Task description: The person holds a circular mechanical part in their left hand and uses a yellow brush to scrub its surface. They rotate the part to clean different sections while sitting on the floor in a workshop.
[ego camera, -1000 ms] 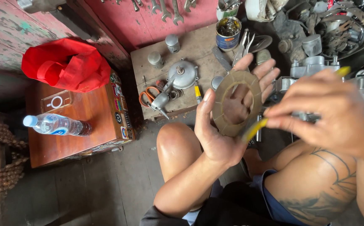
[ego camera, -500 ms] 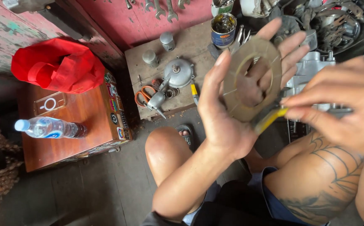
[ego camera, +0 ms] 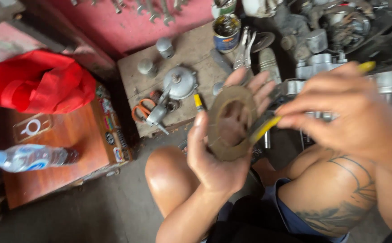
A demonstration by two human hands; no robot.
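Observation:
My left hand (ego camera: 216,157) holds a flat brown ring-shaped disc (ego camera: 218,135) upright against its palm, fingers spread behind it. My right hand (ego camera: 349,117) grips a yellow-handled tool (ego camera: 263,129) whose lower end touches the disc's right edge; the tool's other yellow end (ego camera: 366,66) sticks out above the knuckles. Both hands hover over my bare knees (ego camera: 169,175).
A wooden board (ego camera: 205,49) carries a grey metal cover (ego camera: 179,82), orange-handled scissors (ego camera: 141,110), small cylinders and a grease can (ego camera: 226,28). A wooden box (ego camera: 70,139) at left bears a red bag (ego camera: 38,81) and a water bottle (ego camera: 27,157). Engine parts (ego camera: 326,63) lie at right.
My left hand has come down and towards me with the disc, which was held higher half a second ago. The view has shifted left and blurred. The right hand stays on the yellow tool.

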